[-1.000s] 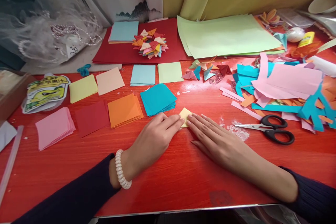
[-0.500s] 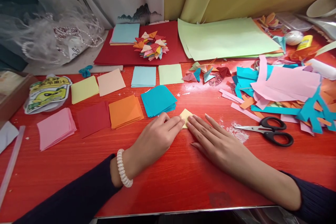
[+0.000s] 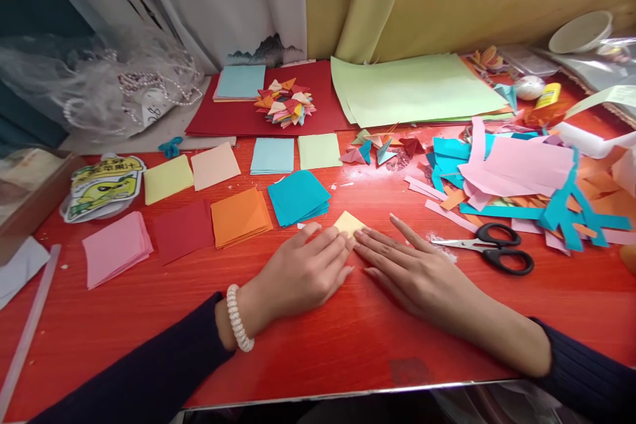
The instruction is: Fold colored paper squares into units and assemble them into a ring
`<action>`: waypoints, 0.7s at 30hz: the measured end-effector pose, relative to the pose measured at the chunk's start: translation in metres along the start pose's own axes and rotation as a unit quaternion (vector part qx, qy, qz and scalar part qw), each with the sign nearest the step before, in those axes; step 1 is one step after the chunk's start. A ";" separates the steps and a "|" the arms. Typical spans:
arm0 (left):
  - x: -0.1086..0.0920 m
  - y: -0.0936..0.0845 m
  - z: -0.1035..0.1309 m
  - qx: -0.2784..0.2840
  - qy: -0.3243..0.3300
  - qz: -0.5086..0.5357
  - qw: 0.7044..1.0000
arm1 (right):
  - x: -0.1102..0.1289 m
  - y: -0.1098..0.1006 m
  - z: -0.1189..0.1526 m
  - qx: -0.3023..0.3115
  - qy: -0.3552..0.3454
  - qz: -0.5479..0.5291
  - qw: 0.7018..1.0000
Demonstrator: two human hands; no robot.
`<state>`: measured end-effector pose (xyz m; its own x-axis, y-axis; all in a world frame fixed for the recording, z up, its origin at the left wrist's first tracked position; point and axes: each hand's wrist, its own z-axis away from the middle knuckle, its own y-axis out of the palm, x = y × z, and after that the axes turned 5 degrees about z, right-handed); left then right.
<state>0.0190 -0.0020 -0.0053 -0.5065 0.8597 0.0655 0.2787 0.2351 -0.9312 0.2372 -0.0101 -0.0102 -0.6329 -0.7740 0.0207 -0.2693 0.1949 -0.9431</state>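
A small pale yellow piece of folded paper [image 3: 348, 221] lies on the red table in front of me, its pointed top facing away. The fingertips of my left hand [image 3: 304, 268] rest on its lower left edge, fingers stretched and a little apart. My right hand [image 3: 412, 265] lies flat, open, with its fingertips on the paper's lower right edge. Both hands cover part of the sheet's near side. Just beyond my left hand is a stack of blue paper squares [image 3: 298, 197]. To the right of my right hand lie scissors with black handles [image 3: 499, 248].
Orange squares [image 3: 238, 217], red squares [image 3: 183, 230] and pink squares [image 3: 116, 249] spread leftward. Colourful paper scraps [image 3: 519, 165] pile up at right. Folded paper pieces [image 3: 382, 148] and a paper ring [image 3: 285, 103] stand farther back. Large green sheets [image 3: 417, 89] lie behind.
My left fingers have loosened from a bent pinch and now stretch out over the paper's lower edge. My right hand stays flat at the paper. The camera view has tilted up slightly.
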 end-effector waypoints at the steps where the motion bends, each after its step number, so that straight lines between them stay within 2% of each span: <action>1: 0.000 -0.001 0.000 0.006 -0.002 -0.001 1.000 | -0.003 0.000 0.001 0.010 -0.002 -0.007 1.000; 4: 0.003 -0.007 0.003 0.015 -0.011 -0.006 1.000 | -0.011 -0.004 0.004 0.034 -0.010 -0.034 0.999; 9: 0.003 -0.016 0.011 -0.001 -0.022 -0.021 1.000 | -0.016 -0.010 0.006 0.019 0.000 -0.049 0.999; 21: 0.003 -0.017 0.035 0.028 -0.038 -0.045 0.998 | -0.034 -0.010 0.020 0.091 -0.036 -0.056 0.994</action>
<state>-0.0160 -0.0195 -0.0021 -0.5888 0.7985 0.1252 0.1832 0.2827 -0.9416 0.2762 0.0021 -0.0084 -0.5503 -0.8275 0.1116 -0.1954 -0.0023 -0.9807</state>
